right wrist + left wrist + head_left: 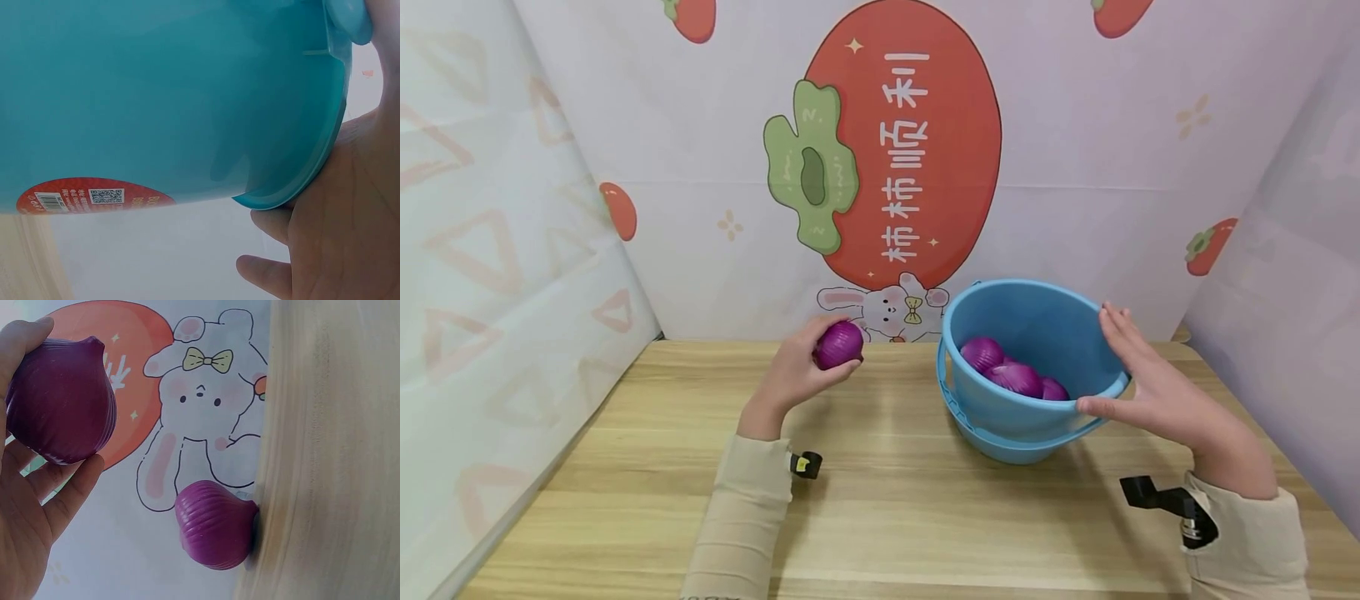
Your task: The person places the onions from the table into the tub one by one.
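My left hand [793,371] grips a purple onion [838,345] between thumb and fingers, raised above the table. Lower in the left wrist view, a second purple onion [215,525] lies on the tabletop by the back sheet; the head view does not show it. Several more onions [1017,379] sit inside a blue bucket [1015,417], whose mouth leans towards me. With fingers spread and mostly straight, my right hand [1172,400] rests against the bucket's right rim, thumb at the front and fingers farther back. The right wrist view shows the bucket wall close up.
The wooden table [880,517] ends at a white printed sheet [1075,217] behind, with more sheeting on both sides. The bucket's handle [953,404] hangs down its front and left. A red label [94,195] is stuck to the bucket's wall.
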Available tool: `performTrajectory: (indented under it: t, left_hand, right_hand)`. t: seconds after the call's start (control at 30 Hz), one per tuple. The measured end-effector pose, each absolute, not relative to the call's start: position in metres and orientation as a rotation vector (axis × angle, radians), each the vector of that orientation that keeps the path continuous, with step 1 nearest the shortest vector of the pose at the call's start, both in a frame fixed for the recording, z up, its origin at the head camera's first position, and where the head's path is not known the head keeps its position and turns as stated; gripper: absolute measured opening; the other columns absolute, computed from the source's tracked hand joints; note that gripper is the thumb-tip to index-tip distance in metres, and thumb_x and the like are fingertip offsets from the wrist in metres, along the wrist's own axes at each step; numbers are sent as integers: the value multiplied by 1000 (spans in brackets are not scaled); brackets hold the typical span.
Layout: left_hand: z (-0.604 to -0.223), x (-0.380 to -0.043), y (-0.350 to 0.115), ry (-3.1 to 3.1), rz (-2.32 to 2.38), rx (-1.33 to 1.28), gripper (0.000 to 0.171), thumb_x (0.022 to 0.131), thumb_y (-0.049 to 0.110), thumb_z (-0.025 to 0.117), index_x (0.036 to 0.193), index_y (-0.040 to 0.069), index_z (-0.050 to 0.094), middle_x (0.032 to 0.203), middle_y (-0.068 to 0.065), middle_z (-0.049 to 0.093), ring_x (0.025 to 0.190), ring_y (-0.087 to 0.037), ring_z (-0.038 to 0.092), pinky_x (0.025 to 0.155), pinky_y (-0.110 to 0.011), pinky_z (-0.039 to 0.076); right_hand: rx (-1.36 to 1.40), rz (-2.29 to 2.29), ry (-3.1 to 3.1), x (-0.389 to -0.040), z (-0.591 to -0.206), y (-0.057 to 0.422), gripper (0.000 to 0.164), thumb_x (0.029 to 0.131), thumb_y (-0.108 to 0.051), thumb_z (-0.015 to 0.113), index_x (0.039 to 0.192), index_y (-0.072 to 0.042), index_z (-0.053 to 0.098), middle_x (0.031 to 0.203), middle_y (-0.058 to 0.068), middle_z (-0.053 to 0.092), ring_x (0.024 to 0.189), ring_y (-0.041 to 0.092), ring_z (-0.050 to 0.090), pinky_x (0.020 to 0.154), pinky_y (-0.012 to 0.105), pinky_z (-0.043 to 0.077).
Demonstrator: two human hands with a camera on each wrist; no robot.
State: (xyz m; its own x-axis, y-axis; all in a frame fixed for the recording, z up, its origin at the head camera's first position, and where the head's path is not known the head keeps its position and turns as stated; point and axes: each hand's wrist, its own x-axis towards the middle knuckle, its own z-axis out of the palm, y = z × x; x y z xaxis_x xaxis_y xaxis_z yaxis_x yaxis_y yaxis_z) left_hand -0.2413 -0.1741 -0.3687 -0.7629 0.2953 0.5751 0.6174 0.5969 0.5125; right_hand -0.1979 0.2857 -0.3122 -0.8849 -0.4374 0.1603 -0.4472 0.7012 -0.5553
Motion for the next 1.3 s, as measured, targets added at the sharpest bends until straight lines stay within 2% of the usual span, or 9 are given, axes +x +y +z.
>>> performTrajectory:
  t: [0.57,0.87,1.1,1.3]
  left_hand:
    - [-353,-227,-182,-2309,-1014,-708,62,77,18,85,133,9,58,119,-11,64,104,-25,65,82,-41,61]
    - [-349,-224,-179,-2279,-1007,-724,62,78,16,84,133,8,57,121,-10,64,106,-25,64,82,-42,61]
    - [-344,-219,-180,-2248,-1050,-707,64,78,14,84,136,13,57,122,-9,64,101,-20,65,75,-32,61]
    - [-337,-214,-178,-2206,-1018,-745,65,76,12,84,135,11,57,121,-9,64,102,-19,63,76,-28,60]
  right_hand:
    - [749,962,-2880,-198,-313,285,117,81,-30,79,159,-6,-4,167,9,-16,151,38,-22,104,83,4]
    - [746,961,-2879,-198,-313,285,117,80,-30,80,159,-8,-4,167,9,-15,152,38,-21,103,84,6]
    - [754,969,-2875,-198,-314,285,117,80,-30,80,159,-8,-4,167,9,-16,152,38,-21,104,84,5]
    - [756,967,-2873,-198,-314,285,116,81,-30,80,159,-7,-4,167,9,-16,151,38,-22,104,83,5]
